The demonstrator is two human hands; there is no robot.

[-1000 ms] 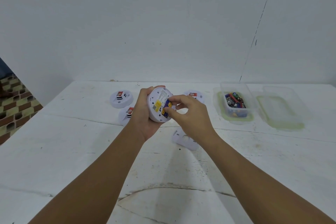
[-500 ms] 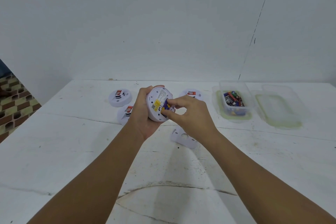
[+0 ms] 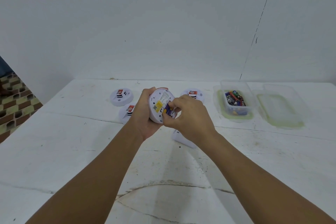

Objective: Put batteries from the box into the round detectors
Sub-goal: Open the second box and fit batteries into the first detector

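Battery being seated in a round detector held above the tabletop [image 3: 72, 151].
Left hand [image 3: 143, 116] clasps the detector [image 3: 160, 105], back face toward the camera; right hand [image 3: 189, 116] pinches a blue battery [image 3: 168, 109] at its compartment, apparently partly in; three more detectors lie beyond: far left [image 3: 121, 96], behind the left hand [image 3: 127, 112], behind the right hand [image 3: 193, 93]; the clear box [image 3: 236, 100] of batteries stands at right, its lid [image 3: 281, 107] beside it; a white cover [image 3: 181, 141] lies under the right wrist.
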